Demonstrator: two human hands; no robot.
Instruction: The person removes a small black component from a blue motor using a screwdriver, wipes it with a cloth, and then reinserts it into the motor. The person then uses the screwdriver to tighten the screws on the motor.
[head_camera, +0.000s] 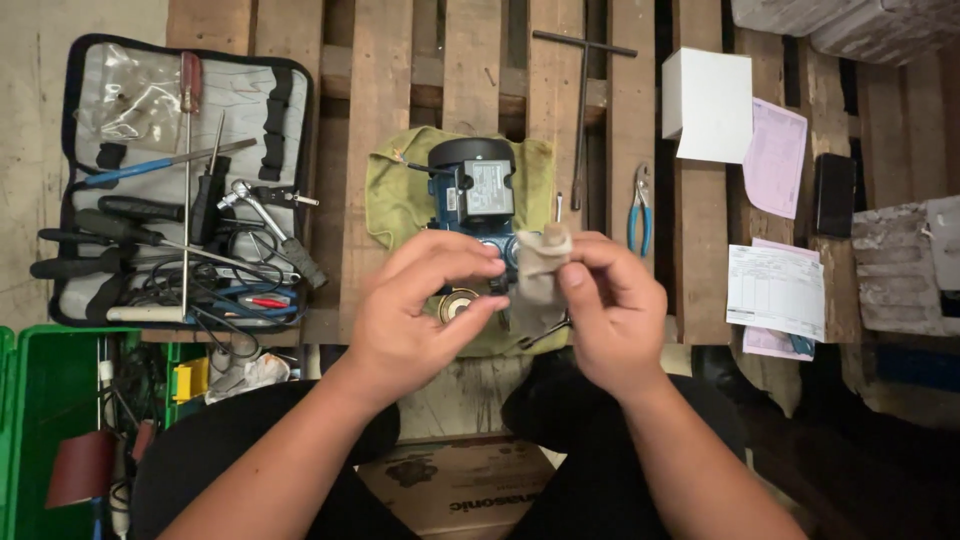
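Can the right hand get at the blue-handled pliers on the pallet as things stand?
Probably yes, once freed. The pliers lie bare on a slat just beyond the right hand, nothing between them, but that hand pinches a beige rag.

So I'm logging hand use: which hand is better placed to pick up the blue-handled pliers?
Probably the right hand: the pliers lie just beyond it on the pallet. The left hand sits farther away.
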